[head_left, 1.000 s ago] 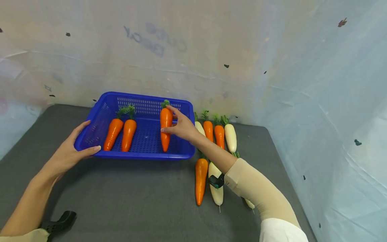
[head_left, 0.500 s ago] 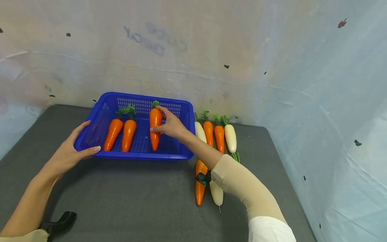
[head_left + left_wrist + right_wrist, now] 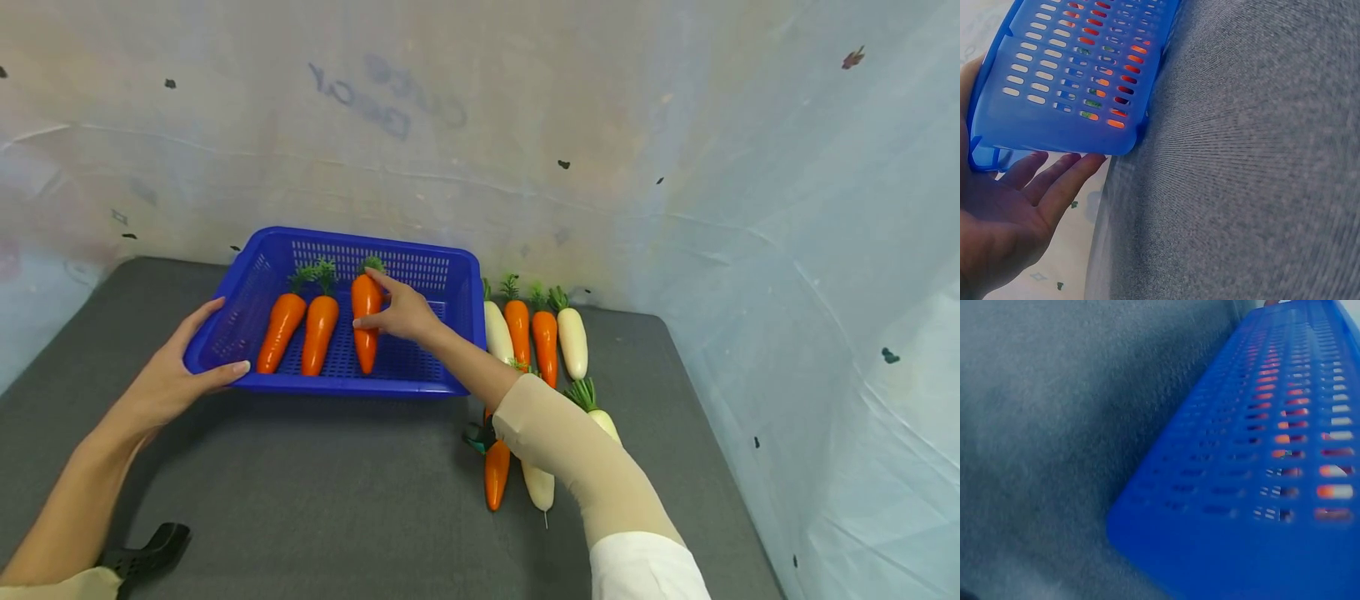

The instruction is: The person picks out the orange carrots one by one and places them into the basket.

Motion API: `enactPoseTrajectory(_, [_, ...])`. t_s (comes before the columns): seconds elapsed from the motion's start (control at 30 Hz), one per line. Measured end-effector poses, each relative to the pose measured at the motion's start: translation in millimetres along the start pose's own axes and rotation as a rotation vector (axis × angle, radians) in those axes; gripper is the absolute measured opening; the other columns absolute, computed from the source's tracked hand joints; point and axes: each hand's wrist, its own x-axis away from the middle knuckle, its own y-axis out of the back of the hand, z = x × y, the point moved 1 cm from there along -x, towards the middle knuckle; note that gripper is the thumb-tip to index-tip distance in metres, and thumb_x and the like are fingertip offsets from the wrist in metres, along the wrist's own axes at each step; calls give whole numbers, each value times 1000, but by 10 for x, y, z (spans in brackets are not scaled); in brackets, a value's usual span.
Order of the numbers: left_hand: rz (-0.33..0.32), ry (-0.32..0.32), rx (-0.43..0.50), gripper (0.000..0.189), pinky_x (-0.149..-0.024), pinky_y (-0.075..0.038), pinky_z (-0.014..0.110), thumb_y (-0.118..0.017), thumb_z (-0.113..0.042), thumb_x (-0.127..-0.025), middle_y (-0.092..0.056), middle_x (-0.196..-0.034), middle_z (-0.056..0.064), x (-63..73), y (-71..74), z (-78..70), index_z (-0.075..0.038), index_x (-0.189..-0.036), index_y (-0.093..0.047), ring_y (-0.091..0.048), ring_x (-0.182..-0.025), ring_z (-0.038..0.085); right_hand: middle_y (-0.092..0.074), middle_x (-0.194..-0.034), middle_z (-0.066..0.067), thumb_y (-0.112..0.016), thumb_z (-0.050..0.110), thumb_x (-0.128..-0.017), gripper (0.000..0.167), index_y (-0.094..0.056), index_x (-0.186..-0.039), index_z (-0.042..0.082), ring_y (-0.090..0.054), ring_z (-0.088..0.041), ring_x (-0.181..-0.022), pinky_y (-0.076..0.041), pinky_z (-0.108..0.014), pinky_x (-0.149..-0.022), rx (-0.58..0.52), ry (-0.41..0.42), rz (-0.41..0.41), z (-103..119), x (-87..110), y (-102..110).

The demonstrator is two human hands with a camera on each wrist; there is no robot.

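A blue plastic basket (image 3: 405, 388) with slotted walls stands on the grey table. My left hand (image 3: 167, 375) grips its left end, the thumb over the front rim. In the left wrist view, the fingers (image 3: 1063, 181) of that hand lie against the basket's end. Inside the basket, my right hand (image 3: 405, 312) holds an orange carrot (image 3: 366, 302) with a green top, thumb on one side and fingers near the top. Left of it lie two more carrots, a middle one (image 3: 320, 333) and a leftmost one (image 3: 281, 333). Only the basket's slotted wall shows in the right wrist view, hiding the right hand.
Right of the basket lie several carrots and white radishes in two rows, including a carrot (image 3: 545, 343) and a white radish (image 3: 573, 343). My right forearm covers part of the front row. A plastic-sheet wall (image 3: 525, 108) rises behind the grey table (image 3: 322, 492).
My right hand has moved left inside the basket with the carrot, bringing it beside the other two. The left hand and the basket have stayed in place.
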Motion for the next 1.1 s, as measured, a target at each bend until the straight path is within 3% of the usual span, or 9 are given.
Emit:
enactPoseTrajectory(0.1, [0, 1, 0, 94, -92, -30, 80, -64, -28, -98, 6, -158, 37, -3, -1, 4, -43, -156, 9, -23, -128, 64, -57, -136, -10, -82, 22, -84, 85, -35, -156, 28, -62, -19, -105, -56, -23, -70, 62, -4, -10, -1, -38, -73])
enactPoseTrajectory(0.33, [-2, -4, 1, 94, -92, -29, 81, -64, -27, -98, 6, -158, 36, -20, 4, 18, -44, -156, 9, -23, -128, 64, -58, -137, -5, -83, 30, -82, 87, -36, -155, 26, -60, -18, -111, -52, -28, -84, 213, -8, 1, -34, -126, -219])
enactPoseTrajectory(0.67, [5, 5, 12, 94, -94, -27, 81, -64, -27, -98, 7, -159, 34, -12, 7, 25, -46, -156, 8, -21, -130, 65, -52, -145, -4, -81, 30, -84, 86, -35, -156, 27, -55, -19, -123, -47, -29, -97, 251, -32, 77, -91, -233, -324])
enactPoseTrajectory(0.93, [-4, 2, 0, 95, -93, -25, 82, -64, -28, -98, 9, -158, 35, -16, -3, 12, -45, -156, 9, -19, -129, 68, -48, -149, -6, -83, 14, -82, 89, -35, -156, 27, -61, -15, -105, -53, -19, -73, 128, -57, 123, -128, -266, -329])
enactPoseTrajectory(1.1, [-1, -1, 0, 94, -92, -26, 82, -64, -27, -98, 8, -158, 36, -3, -6, 9, -45, -156, 9, -20, -128, 67, -51, -144, -9, -83, 11, -82, 89, -35, -156, 26, -65, -14, -94, -55, -20, -68, 61, -69, 115, -164, -264, -340])
